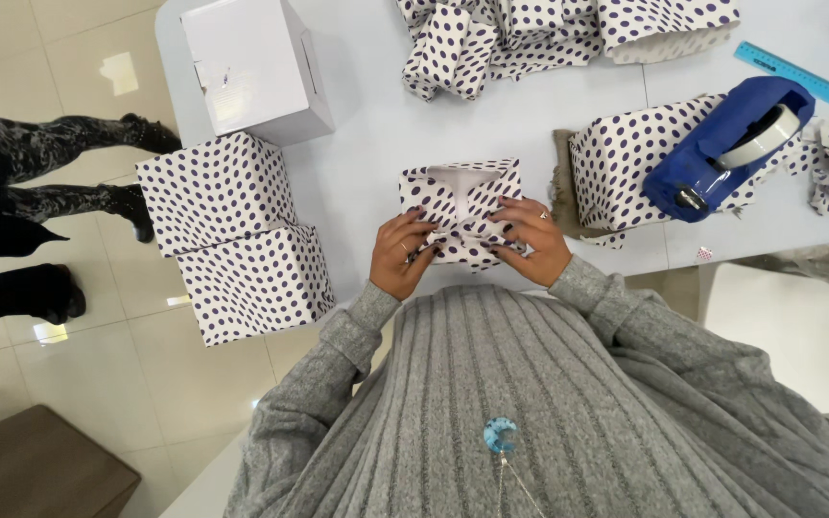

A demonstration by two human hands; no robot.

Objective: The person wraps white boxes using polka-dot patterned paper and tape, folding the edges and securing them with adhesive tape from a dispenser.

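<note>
Half-wrapped box (pixel 461 206) between two wrapped boxes (pixel 234 235) at left and tape dispenser (pixel 726 144) at right

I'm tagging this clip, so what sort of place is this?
Probably a gift-wrapping station in a shop or office. Both hands, left hand and right hand, fold dotted paper round a box on a white table, beside a tape dispenser and wrapped boxes.

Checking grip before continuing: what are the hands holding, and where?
Both the left hand and right hand grip the polka-dot wrapped box at its near end's folded paper flaps.
</note>
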